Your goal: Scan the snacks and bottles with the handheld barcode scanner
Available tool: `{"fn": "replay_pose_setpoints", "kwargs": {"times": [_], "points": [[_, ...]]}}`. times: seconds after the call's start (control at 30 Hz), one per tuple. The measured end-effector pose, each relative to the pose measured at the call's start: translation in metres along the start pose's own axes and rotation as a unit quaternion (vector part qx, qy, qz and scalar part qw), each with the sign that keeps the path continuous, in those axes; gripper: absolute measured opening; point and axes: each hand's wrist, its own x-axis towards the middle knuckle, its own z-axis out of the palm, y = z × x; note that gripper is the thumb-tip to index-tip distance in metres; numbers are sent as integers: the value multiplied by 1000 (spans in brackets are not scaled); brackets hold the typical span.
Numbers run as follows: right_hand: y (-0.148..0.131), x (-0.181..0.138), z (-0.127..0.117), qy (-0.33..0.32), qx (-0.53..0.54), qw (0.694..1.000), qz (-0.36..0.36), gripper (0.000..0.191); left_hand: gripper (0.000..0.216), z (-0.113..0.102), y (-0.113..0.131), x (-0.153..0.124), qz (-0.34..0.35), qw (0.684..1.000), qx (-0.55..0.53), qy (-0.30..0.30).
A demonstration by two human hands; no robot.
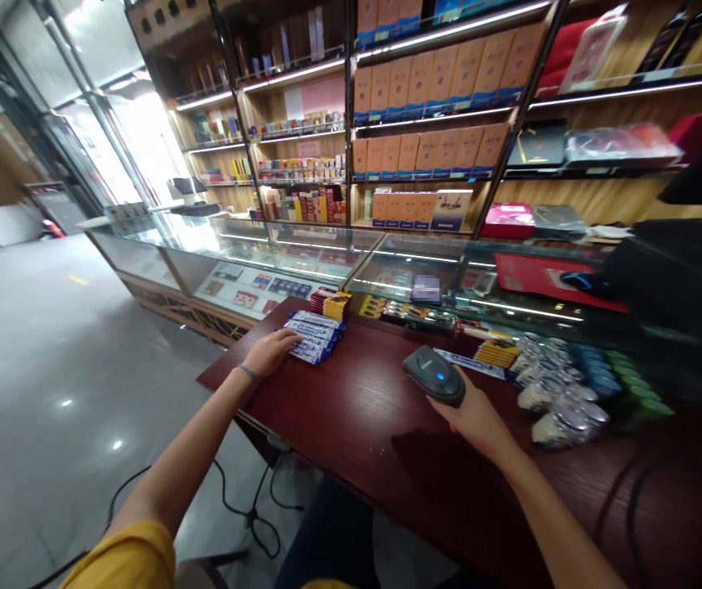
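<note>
On the left part of the dark red-brown table, my left hand (pixel 272 350) reaches to a row of blue-and-white wrapped packets (pixel 314 331). Its fingers lie stretched over the packets' left ends, and I see no packet lifted. My right hand (pixel 470 417) is closed around a black handheld barcode scanner (pixel 435 376) with a blue light on top, held above the table. Beyond the scanner lies a single blue-and-white packet (pixel 470 362), partly hidden by it. A stack of red-and-yellow packets (pixel 330 303) sits just behind the row.
Clear-wrapped items (pixel 563 393), blue packs (pixel 596 370) and green packs (pixel 639 380) stand at the right. Behind the table runs a glass display counter (pixel 302 245) with a red mat (pixel 553 282) on it. Black cables (pixel 253 515) hang to the floor at the left.
</note>
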Motion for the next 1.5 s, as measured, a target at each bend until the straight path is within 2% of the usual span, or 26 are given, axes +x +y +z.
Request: {"fn": "replay_pose_setpoints", "kwargs": {"times": [0.23,0.5,0.7,0.93,1.13,1.37,1.5], "points": [[4,1,1,-10,-8,1000,3,57,36,12,-9,-3,11,1000,-17,-4],[8,1,-1,5,3,1000,-2,53,40,12,-8,-5,-5,1000,3,-17],[4,0,-4,15,14,1000,-7,56,35,18,4,4,-2,1000,-12,9],[9,0,-16,64,41,997,-13,58,36,49,61,52,39,997,-60,33],[6,-4,-37,132,97,986,3,27,32,88,123,105,109,986,-114,50],[6,-4,-60,176,152,972,3,26,33,149,199,152,168,974,-141,60],[7,-4,-72,210,163,964,11,25,35,189,231,168,179,970,-157,47]]}}
